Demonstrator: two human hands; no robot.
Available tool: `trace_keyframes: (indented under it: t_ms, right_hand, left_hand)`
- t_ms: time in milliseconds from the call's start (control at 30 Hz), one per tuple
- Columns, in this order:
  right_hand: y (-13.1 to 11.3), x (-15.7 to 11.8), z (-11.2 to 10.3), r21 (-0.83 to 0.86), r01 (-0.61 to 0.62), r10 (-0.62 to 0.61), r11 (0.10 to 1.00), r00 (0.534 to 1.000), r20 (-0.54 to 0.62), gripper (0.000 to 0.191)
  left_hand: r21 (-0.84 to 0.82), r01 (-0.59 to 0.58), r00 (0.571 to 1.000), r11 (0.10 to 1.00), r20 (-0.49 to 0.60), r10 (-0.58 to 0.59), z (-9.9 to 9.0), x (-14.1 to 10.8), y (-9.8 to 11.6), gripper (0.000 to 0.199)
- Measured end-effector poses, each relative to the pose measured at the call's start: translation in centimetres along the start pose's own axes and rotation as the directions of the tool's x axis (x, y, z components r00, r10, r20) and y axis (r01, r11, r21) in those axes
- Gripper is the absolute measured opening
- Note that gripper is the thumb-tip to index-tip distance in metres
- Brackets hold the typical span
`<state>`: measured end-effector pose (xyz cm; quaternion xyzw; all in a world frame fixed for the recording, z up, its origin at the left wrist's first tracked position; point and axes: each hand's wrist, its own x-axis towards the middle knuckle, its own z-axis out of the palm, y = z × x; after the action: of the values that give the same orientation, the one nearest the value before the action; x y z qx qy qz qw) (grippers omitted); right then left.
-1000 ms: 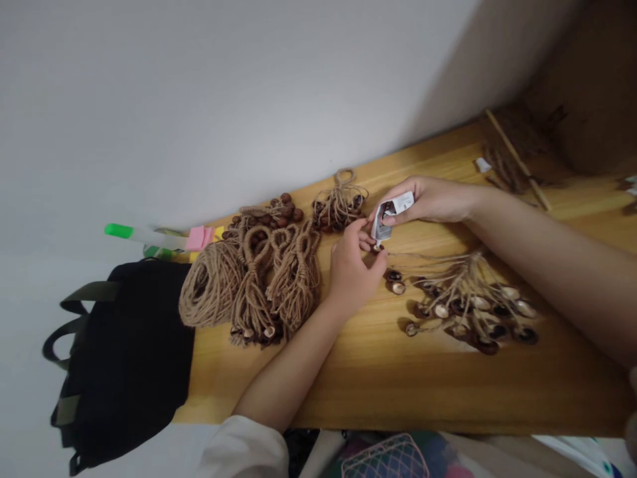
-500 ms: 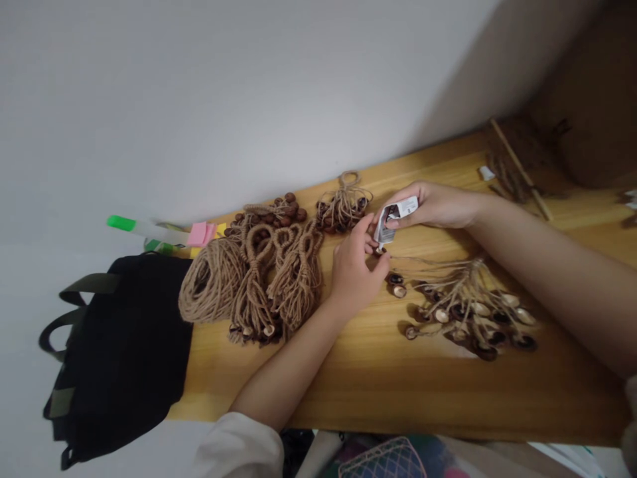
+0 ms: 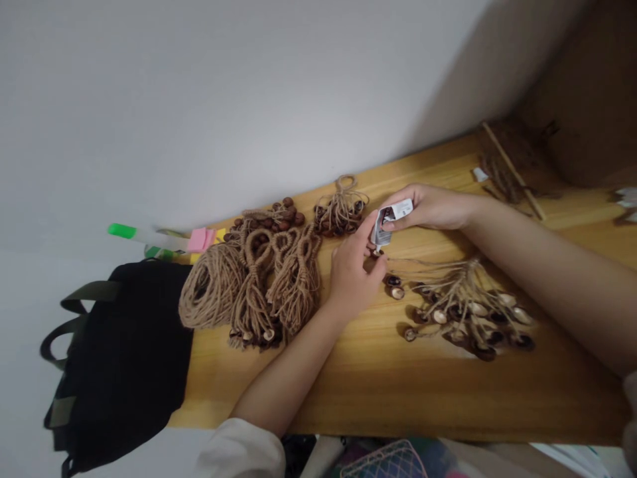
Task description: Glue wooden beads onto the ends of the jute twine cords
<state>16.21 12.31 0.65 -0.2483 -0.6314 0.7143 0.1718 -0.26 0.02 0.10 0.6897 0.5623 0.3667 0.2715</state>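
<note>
My right hand [image 3: 430, 206] is closed around a crumpled white-and-grey squeeze tube [image 3: 402, 208], its narrow nozzle pointing down. Just under the nozzle, my left hand [image 3: 349, 273] pinches a small brown nut shell [image 3: 378, 253] between thumb and fingers. Thin cords run from near that shell to a bundle of corded shells [image 3: 455, 315] spread on the table, some showing pale insides. Two loose-lying shells [image 3: 395, 287] rest just below my left thumb. The fingers partly hide the held shell, and whether the nozzle touches it I cannot tell.
Knotted rope bundles [image 3: 293, 285] and a coil of twine [image 3: 212, 285] lie left on the wooden table [image 3: 348, 392]. Behind them sits a corded shell cluster [image 3: 341, 212]. A black bag [image 3: 124, 358], sticky notes [image 3: 200, 239] and a stick [image 3: 512, 169] flank the work area.
The view has shifted slightly. Both hands keep their hold on the tube and the nut shell, nearly in the same pose.
</note>
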Motion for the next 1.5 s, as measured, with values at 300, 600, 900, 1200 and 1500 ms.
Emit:
trace_keyframes:
  t_ms: [300, 600, 900, 1200, 1500]
  right_hand:
    - [0.32, 0.12, -0.16, -0.007, 0.036, -0.036, 0.999, 0.999, 0.023, 0.031]
    - [0.09, 0.03, 0.01, 0.036, 0.040, -0.041, 0.999, 0.999, 0.008, 0.028]
    - [-0.11, 0.08, 0.20, 0.025, 0.057, -0.057, 0.998, 0.998, 0.010, 0.028]
    - [0.29, 0.06, -0.13, 0.037, 0.065, -0.066, 0.997, 0.997, 0.043, 0.025]
    - [-0.05, -0.05, 0.04, 0.049, 0.048, -0.052, 0.998, 0.996, 0.079, 0.029]
  left_hand:
    - [0.019, -0.001, 1.000, 1.000, -0.003, 0.001, 0.12, 0.09, -0.14, 0.069]
    - [0.037, -0.018, 1.000, 0.999, -0.003, 0.019, 0.07, -0.05, -0.01, 0.073]
    - [0.081, -0.046, 0.999, 0.996, 0.006, 0.046, 0.18, 0.00, -0.22, 0.069]
    - [0.093, -0.043, 0.999, 0.995, 0.000, 0.043, 0.09, -0.05, -0.08, 0.070]
    - [0.095, -0.033, 0.999, 0.995, 0.014, 0.031, 0.08, -0.06, -0.03, 0.071]
